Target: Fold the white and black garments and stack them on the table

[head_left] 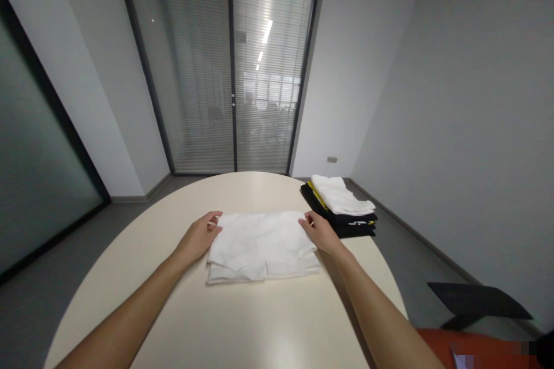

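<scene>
A folded white garment [262, 245] lies flat on the round cream table [251, 323], its layered edges toward me. My left hand [202, 234] pinches its far left corner, thumb and fingers closed on the cloth. At the far right corner, my right hand [319, 230] grips the cloth in the same way. Just beyond my right hand is a stack of folded clothes [355, 228], mostly black with a yellow piece and a white one on top. Whether the garment is a shirt or something else cannot be made out.
The stack sits close to the table's right edge. Past the table stands a glass partition [234, 127] with blinds. At the lower right are a black chair part [478, 301] and a red-orange surface [485, 341]. Grey walls rise on both sides.
</scene>
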Available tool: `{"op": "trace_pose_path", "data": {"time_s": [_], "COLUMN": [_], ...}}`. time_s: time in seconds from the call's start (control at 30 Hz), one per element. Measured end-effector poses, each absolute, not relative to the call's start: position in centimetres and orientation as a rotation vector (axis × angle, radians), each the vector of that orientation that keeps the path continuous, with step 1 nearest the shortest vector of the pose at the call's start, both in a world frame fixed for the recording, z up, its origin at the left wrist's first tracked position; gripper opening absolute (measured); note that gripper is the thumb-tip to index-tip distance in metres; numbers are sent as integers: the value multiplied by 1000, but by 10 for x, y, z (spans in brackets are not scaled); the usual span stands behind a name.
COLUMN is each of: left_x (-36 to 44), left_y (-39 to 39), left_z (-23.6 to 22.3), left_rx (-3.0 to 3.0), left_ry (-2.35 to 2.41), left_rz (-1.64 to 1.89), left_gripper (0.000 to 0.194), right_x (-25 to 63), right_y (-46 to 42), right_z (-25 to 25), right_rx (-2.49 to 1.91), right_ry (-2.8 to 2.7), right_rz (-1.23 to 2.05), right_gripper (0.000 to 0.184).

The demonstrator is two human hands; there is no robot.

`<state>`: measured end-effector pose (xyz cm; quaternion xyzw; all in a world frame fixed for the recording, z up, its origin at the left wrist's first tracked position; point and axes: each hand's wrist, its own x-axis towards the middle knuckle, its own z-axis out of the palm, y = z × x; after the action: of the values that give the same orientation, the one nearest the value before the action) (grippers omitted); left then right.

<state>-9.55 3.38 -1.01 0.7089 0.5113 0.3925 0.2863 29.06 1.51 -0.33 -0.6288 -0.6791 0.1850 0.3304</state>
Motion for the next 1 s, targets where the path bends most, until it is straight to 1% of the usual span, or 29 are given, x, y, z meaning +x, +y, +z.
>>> {"op": "trace_pose_path", "data": {"time_s": [0.03, 0.1, 0.13, 0.2, 0.27, 0.3, 0.37, 0.43, 0.5, 0.57, 0.63, 0.8, 1.0], "left_x": [-94, -93, -93, -93, -92, -92, -91, -91, -91, -90, -89, -87, -88], "left_y": [33, 28, 24, 14, 5, 2, -2, -4, -4, -4, -4, -3, 2], "left_z": [-9, -3, 2, 13, 22, 25, 27, 28, 27, 28, 29, 30, 35], "left_rx": [1972, 2153, 2241, 2377, 2445, 2457, 2468, 2485, 2513, 2552, 2599, 2611, 2448], "left_ry": [1389, 1382, 1335, 1173, 1021, 985, 994, 1032, 1061, 1081, 1104, 1177, 1219], "left_rz": [1092, 1104, 1051, 859, 641, 563, 475, 424, 389, 360, 348, 403, 704], "left_gripper": [47, 39, 36, 31, 29, 28, 26, 30, 39, 45, 43, 31, 32], "right_x": [290, 289, 289, 289, 287, 286, 283, 281, 281, 281, 280, 277, 279], "right_y": [16, 13, 10, -1, -12, -17, -23, -24, -22, -19, -18, -21, -22], "right_z": [-4, 0, 5, 17, 30, 34, 40, 39, 35, 32, 32, 39, 50], "right_rx": [-1674, -1726, -1716, -1596, -1406, -1330, -1280, -1333, -1392, -1447, -1491, -1496, -1425], "right_ry": [-1750, -1743, -1769, -1897, -2096, -2186, -2307, -2346, -2358, -2363, -2369, -2362, -2233], "right_rz": [459, 401, 362, 354, 515, 624, 785, 792, 719, 632, 563, 448, 309], "right_gripper": [30, 38, 41, 39, 32, 32, 38, 43, 46, 48, 47, 32, 27]}}
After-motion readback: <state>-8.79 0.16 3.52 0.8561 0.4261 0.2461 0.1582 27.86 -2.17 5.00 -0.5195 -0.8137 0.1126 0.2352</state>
